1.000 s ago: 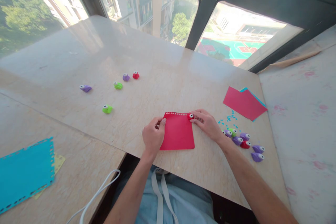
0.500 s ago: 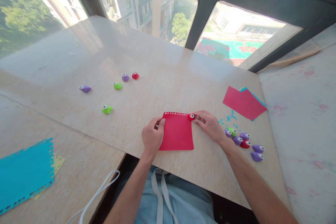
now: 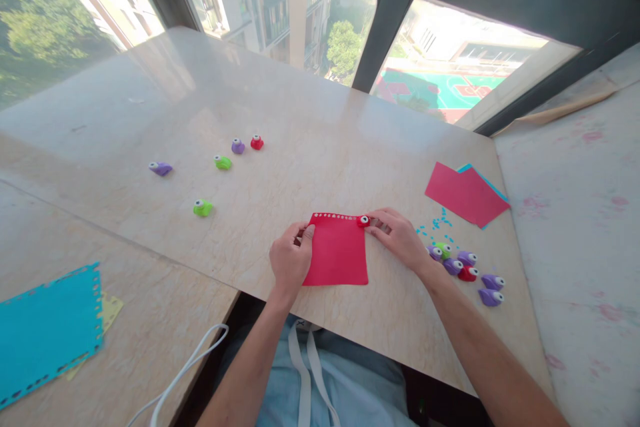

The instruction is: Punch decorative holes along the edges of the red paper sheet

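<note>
Left grip [image 3: 291, 253] clamps red card [image 3: 337, 253]; right grip [image 3: 400, 239] clamps red punch [image 3: 363, 221].
Loose punches [image 3: 453, 267] lie beside right forearm [image 3: 475, 343]; sheets [image 3: 465, 195] lie beyond.

- single head-worn cam, above lap [image 3: 363, 377]
- faces forward, tilted down over table [image 3: 300, 167]
- left hand [image 3: 291, 253] and right hand [image 3: 400, 239] fairly close, below frame centre
- window [image 3: 310, 13] farther off, along top

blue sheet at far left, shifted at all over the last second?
No visible shift either way: against the countertop seam, the blue sheet lies in the same place as before.
</note>
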A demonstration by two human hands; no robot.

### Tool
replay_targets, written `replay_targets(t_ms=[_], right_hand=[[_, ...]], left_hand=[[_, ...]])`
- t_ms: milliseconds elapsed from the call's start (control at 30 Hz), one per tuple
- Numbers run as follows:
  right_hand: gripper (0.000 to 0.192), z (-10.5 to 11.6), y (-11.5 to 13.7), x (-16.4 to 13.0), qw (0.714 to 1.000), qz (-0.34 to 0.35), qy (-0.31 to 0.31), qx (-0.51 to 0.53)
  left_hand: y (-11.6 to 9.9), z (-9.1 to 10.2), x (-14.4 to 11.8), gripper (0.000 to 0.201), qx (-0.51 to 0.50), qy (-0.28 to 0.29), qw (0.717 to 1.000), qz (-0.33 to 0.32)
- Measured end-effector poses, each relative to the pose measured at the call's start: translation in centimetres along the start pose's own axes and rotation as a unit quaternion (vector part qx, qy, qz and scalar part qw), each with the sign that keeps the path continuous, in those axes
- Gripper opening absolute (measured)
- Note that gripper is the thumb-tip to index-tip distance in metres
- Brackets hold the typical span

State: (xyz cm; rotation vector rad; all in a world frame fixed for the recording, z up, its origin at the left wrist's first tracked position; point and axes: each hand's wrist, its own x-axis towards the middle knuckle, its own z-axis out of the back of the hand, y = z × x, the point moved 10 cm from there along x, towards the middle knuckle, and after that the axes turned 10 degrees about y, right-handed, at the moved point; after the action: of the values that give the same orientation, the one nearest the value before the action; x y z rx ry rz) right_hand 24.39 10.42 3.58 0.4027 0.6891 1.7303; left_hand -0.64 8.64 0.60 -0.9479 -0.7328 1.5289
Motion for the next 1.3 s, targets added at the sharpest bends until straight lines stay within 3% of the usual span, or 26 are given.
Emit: replay_targets(t_ms=[667, 767, 933, 1300], right_hand=[[0.021, 0.1, 0.0, 0.1, 0.999, -0.002, 0.02, 0.026], [0.028, 0.1, -0.9, 0.3, 0.997, -0.028, 0.035, 0.063], [0.045, 0.0, -3.1, 0.7, 0.977, -0.127, 0.052, 0.165], [0.042, -0.5, -3.2, 1.4, 0.963, -0.195, 0.066, 0.176]], left_hand=[[-0.1, 0.0, -0.1, 0.026, -0.004, -0.001, 1.0, -0.002], [-0.1, 0.0, -0.1, 0.026, -0.003, -0.001, 1.0, -0.005], [-0.1, 0.0, -0.1, 0.025, -0.002, -0.001, 1.0, -0.005], [-0.2, 0.1, -0.1, 0.025, 0.009, -0.008, 1.0, -0.004]])
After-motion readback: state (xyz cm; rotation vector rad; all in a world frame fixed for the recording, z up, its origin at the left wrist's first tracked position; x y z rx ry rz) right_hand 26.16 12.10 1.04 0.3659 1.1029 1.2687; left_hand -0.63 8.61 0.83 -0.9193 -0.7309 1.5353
